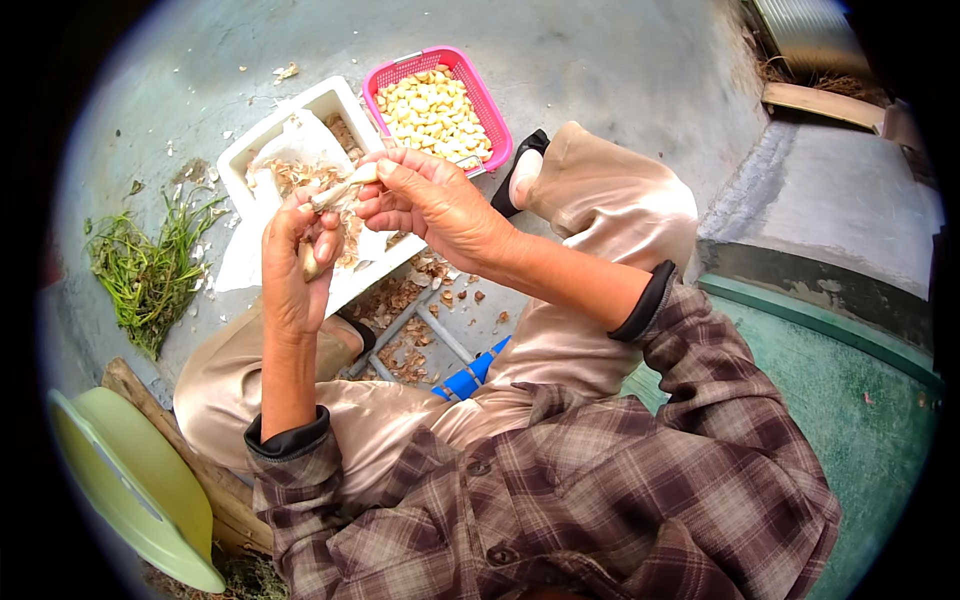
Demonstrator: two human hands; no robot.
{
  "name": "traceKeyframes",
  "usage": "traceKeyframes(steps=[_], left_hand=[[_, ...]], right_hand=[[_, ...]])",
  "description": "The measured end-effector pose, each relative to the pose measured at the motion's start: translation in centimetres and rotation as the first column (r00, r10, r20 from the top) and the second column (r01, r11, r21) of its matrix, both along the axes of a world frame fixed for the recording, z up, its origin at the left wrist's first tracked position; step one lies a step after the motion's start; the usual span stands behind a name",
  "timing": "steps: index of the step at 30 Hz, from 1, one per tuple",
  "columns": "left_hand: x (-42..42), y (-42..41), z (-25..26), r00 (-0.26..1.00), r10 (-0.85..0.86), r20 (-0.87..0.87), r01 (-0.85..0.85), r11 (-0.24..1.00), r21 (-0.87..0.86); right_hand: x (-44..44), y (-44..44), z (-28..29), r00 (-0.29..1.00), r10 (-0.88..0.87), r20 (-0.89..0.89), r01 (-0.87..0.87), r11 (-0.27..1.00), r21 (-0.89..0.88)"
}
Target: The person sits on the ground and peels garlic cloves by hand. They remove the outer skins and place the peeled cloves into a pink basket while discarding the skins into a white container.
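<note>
Between my hands, above a white foam box, a garlic clove trails a strip of papery skin. My right hand pinches the pale clove between thumb and fingers. The skin end is pinched in my left hand, whose curled fingers also hold a second clove against the palm. Loose garlic skins and a white sheet or bag lie in the box, partly hidden by my hands. Just beyond stands a pink plastic basket of peeled garlic cloves.
Wilted green stems lie on the concrete floor at left. A light green basin leans by a wooden log. Fallen skins surround a metal frame between my legs. A green board is at right.
</note>
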State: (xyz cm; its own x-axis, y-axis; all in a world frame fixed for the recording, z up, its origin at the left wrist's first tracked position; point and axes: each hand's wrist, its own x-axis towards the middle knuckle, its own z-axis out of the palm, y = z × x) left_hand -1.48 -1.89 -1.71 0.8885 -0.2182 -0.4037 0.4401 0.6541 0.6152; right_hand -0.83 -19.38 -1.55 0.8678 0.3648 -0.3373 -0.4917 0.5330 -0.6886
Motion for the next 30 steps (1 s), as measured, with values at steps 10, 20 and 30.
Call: traceKeyframes(steps=[10,20,30], left_hand=[[0.7,1.6,0.4,0.905,-0.189,0.38,-0.273,0.426,0.863],[0.1,0.8,0.8,0.873,-0.343,0.346,-0.211,0.375,0.903],[-0.6,-0.1,1.4,0.894,-0.277,0.352,-0.23,0.391,0.891]], right_hand=[[0.1,0.2,0.0,0.995,0.061,0.084,-0.048,0.988,-0.149],[-0.3,0.6,-0.1,0.899,0.232,0.372,0.013,0.835,-0.551],[0.0,0.5,0.2,0.973,0.168,0.161,-0.097,0.923,-0.373]])
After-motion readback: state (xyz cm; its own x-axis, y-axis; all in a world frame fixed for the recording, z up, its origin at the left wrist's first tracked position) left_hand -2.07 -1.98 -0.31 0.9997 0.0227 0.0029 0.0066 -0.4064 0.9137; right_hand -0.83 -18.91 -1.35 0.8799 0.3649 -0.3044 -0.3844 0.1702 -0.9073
